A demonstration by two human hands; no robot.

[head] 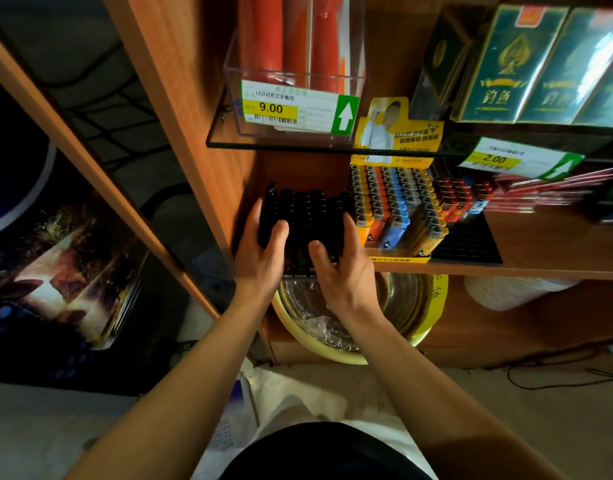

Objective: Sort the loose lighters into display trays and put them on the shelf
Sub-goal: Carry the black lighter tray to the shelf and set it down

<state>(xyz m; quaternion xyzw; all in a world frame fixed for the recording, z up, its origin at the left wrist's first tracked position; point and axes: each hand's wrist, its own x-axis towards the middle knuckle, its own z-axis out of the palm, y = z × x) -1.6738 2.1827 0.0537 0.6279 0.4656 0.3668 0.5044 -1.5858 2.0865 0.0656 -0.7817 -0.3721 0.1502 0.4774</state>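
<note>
- Sliding onto the wooden shelf: black tray of lighters, front edge overhanging.
- Gripped at both sides, left hand and right hand, fingers curled round it.
- Just beside, already shelved: yellow display tray.
- Likely nearly done; seating left.

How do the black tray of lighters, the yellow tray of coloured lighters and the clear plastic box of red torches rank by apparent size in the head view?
1. Clear plastic box of red torches, though it sits nearer the camera.
2-3. Black tray of lighters and yellow tray of coloured lighters: too alike to rank; hands partly cover the black one.
</note>
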